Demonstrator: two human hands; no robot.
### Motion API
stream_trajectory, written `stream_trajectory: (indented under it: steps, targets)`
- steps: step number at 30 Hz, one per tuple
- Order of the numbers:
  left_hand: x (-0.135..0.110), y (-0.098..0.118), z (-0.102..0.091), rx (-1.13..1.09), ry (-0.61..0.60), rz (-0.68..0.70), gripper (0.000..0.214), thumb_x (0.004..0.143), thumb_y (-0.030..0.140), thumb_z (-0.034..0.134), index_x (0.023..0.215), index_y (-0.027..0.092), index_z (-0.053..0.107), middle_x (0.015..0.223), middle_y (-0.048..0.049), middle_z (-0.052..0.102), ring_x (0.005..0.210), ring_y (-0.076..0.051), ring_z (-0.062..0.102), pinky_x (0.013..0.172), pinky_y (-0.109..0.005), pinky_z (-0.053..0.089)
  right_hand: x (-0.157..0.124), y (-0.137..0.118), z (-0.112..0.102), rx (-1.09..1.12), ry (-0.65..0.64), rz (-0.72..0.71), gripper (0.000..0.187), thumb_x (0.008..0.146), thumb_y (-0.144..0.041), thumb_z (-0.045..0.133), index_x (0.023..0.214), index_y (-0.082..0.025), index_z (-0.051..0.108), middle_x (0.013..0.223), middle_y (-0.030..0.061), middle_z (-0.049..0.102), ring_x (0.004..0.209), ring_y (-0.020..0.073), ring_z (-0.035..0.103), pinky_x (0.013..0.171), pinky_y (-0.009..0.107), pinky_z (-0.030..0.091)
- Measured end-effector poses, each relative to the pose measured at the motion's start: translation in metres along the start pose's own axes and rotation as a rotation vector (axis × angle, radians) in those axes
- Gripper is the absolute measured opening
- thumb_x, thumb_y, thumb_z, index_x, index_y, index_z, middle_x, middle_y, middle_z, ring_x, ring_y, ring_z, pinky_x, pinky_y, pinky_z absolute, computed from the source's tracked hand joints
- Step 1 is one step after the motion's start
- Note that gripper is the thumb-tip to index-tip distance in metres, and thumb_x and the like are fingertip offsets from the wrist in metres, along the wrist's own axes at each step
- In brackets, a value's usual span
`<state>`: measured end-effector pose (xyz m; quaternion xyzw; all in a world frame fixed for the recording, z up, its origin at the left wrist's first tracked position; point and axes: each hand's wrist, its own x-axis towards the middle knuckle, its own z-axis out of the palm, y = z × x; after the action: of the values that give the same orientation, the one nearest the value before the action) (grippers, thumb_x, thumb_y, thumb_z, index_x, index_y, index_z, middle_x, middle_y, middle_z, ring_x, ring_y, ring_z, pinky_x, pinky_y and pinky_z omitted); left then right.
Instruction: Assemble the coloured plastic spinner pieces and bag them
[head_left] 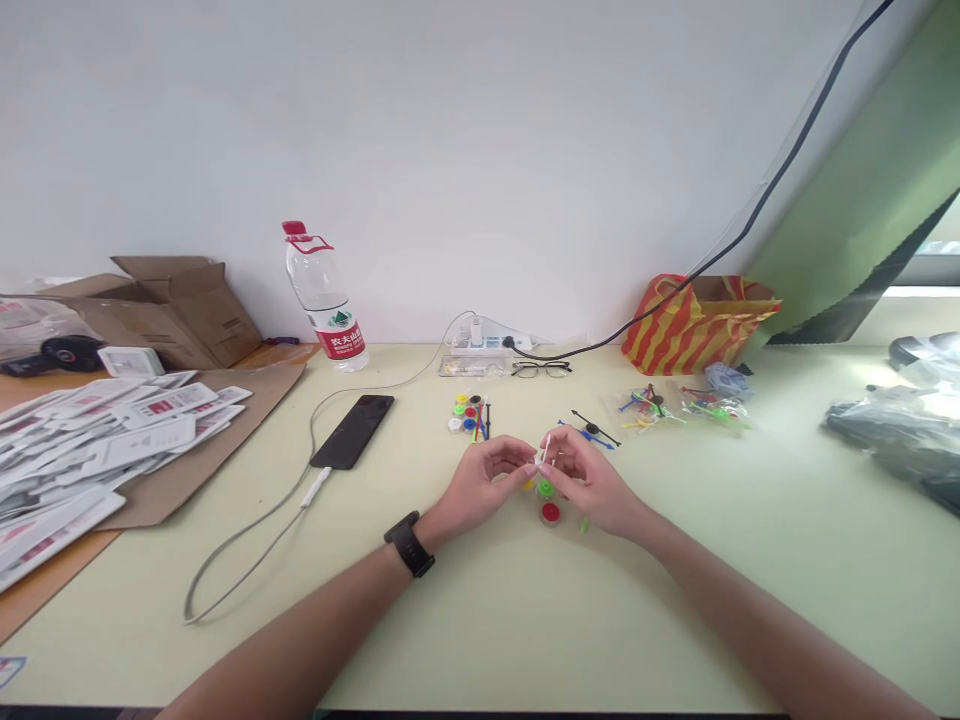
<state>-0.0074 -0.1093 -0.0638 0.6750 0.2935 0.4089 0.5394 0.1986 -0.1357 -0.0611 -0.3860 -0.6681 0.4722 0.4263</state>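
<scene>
My left hand (480,480) and my right hand (589,480) meet over the middle of the pale green table (525,620). Both pinch a small white plastic piece (543,452) between their fingertips. Just below the hands lie a green disc (545,489) and a red disc (550,513). A black watch (409,543) sits on my left wrist. Behind the hands is a cluster of small coloured discs and sticks (470,414), with blue and black sticks (592,432) to its right.
A black phone (353,430) on a grey cable lies left of centre. A water bottle (325,296), power strip (487,343) and glasses (541,369) stand at the back. Stacked cards (90,440) and cardboard boxes (172,305) fill the left; a striped bag (694,322) and bagged sticks (679,405) lie right.
</scene>
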Motion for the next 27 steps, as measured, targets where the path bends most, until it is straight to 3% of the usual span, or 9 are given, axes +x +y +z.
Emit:
stream_trajectory:
  steps: [6, 9, 16, 17, 19, 21, 23, 27]
  targets:
    - [0.000, -0.001, -0.001, -0.006, 0.034, -0.010, 0.025, 0.090, 0.035, 0.077, 0.105, 0.016, 0.073, 0.100, -0.0094, 0.073, 0.093, -0.020, 0.070, 0.087, -0.034, 0.059, 0.000, 0.000, -0.003, -0.034, 0.049, -0.004, 0.020, 0.100, -0.041, 0.061, 0.109, -0.026, 0.051, 0.093, 0.0012, 0.060, 0.076, 0.0168, 0.058, 0.066, 0.032, 0.048]
    - [0.000, -0.002, -0.001, -0.004, 0.058, -0.010, 0.026, 0.090, 0.035, 0.077, 0.106, 0.016, 0.073, 0.101, -0.0094, 0.073, 0.094, -0.020, 0.070, 0.087, -0.033, 0.059, 0.000, 0.000, -0.005, 0.015, 0.075, 0.030, 0.024, 0.099, -0.044, 0.062, 0.113, -0.027, 0.051, 0.096, 0.0006, 0.060, 0.070, 0.0145, 0.057, 0.063, 0.031, 0.048]
    - [0.001, -0.002, -0.003, 0.022, 0.098, 0.000, 0.027, 0.089, 0.037, 0.078, 0.105, 0.016, 0.073, 0.102, -0.0096, 0.073, 0.095, -0.021, 0.069, 0.088, -0.034, 0.059, 0.001, -0.004, -0.005, 0.155, 0.173, 0.106, 0.045, 0.094, -0.051, 0.067, 0.129, -0.034, 0.044, 0.134, 0.0055, 0.060, 0.065, 0.0114, 0.059, 0.066, 0.033, 0.053]
    - [0.001, -0.002, -0.004, 0.024, 0.102, 0.000, 0.026, 0.089, 0.037, 0.078, 0.105, 0.016, 0.073, 0.102, -0.0095, 0.073, 0.095, -0.021, 0.069, 0.088, -0.034, 0.059, 0.000, -0.006, -0.006, 0.199, 0.175, 0.105, 0.047, 0.093, -0.050, 0.068, 0.130, -0.034, 0.044, 0.126, 0.0043, 0.065, 0.064, 0.0120, 0.058, 0.066, 0.033, 0.052]
    - [0.002, -0.003, -0.004, 0.029, 0.114, -0.002, 0.026, 0.089, 0.037, 0.078, 0.104, 0.016, 0.073, 0.101, -0.0093, 0.073, 0.094, -0.020, 0.070, 0.088, -0.034, 0.059, -0.002, -0.009, -0.012, 0.312, 0.091, 0.148, 0.039, 0.096, -0.053, 0.061, 0.125, -0.031, 0.049, 0.087, -0.0013, 0.069, 0.052, 0.0123, 0.050, 0.058, 0.031, 0.047]
    - [0.002, -0.004, -0.004, 0.033, 0.132, -0.001, 0.026, 0.089, 0.038, 0.078, 0.103, 0.016, 0.073, 0.101, -0.0093, 0.073, 0.095, -0.021, 0.070, 0.088, -0.034, 0.059, -0.003, -0.014, -0.019, 0.399, -0.038, 0.215, 0.035, 0.099, -0.059, 0.047, 0.111, -0.026, 0.056, 0.050, -0.0077, 0.048, 0.041, 0.0120, 0.031, 0.049, 0.029, 0.035]
    - [0.003, -0.005, -0.004, 0.032, 0.145, 0.000, 0.027, 0.088, 0.039, 0.079, 0.102, 0.017, 0.073, 0.101, -0.0094, 0.073, 0.095, -0.021, 0.070, 0.088, -0.034, 0.059, -0.004, -0.017, -0.024, 0.433, -0.074, 0.233, 0.041, 0.100, -0.062, 0.040, 0.099, -0.025, 0.057, 0.042, -0.0090, 0.035, 0.041, 0.0121, 0.021, 0.047, 0.028, 0.027]
    - [0.003, -0.006, -0.005, 0.029, 0.151, -0.006, 0.028, 0.087, 0.039, 0.079, 0.102, 0.016, 0.073, 0.101, -0.0093, 0.074, 0.094, -0.021, 0.070, 0.088, -0.035, 0.059, 0.001, -0.016, -0.025, 0.351, 0.102, 0.166, 0.032, 0.097, -0.058, 0.056, 0.099, -0.025, 0.055, 0.055, -0.0070, 0.044, 0.048, 0.0120, 0.031, 0.048, 0.026, 0.024]
